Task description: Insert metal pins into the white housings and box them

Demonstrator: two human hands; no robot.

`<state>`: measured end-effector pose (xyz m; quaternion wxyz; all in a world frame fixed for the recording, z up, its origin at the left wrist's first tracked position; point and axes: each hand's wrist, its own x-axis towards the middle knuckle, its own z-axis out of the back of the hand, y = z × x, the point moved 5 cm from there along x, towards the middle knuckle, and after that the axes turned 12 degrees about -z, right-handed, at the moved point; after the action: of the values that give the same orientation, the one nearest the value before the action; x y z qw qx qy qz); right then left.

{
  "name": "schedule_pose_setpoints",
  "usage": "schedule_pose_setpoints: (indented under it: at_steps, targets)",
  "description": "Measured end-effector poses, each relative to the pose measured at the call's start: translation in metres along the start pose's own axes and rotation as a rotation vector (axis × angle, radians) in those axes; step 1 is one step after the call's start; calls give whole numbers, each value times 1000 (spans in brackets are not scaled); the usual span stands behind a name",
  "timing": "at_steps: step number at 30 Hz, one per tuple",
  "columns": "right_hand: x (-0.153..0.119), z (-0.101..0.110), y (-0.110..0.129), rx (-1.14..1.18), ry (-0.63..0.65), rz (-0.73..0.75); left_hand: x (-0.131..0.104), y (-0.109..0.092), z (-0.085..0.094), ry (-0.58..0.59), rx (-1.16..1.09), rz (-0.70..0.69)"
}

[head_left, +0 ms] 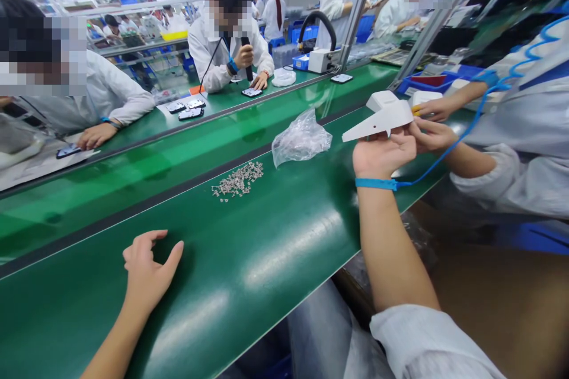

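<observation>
My left hand (149,263) hovers low over the green work surface (213,249), thumb and fingers apart, with nothing in it. Stretched out to the right, my right hand (384,156) wears a blue wrist strap (376,183) and is turned palm up. Its curled fingers support a white wedge-shaped plastic casing (380,121) from below; part of the grip is hidden. Right beside it is a co-worker's hand (433,133), close to the same casing. A crumpled clear plastic bag (302,139) lies left of my right hand. Small metal parts (240,180) are heaped between my hands.
Beyond a dark strip runs a green conveyor belt (186,148). Across it, co-workers handle phone-like devices (252,92). At right, a coiled blue cord (528,56) hangs near a co-worker, and a metal post (362,9) rises behind the belt. A blue tray (427,83) stands there too.
</observation>
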<state>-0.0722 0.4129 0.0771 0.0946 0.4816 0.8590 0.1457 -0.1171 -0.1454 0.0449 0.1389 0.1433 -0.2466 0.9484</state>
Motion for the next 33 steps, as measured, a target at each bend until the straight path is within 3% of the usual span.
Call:
schedule_pose_setpoints:
  at_steps: [3,13,33]
  targets:
    - [1,-2,-1,27,46,14,1,3,-1,4,8,-15]
    - [7,8,-2,-34,-34,101,4,10,-5,18,9,-59]
    - [8,10,-3,-27,-79,67,6,10,-6,58,47,-121]
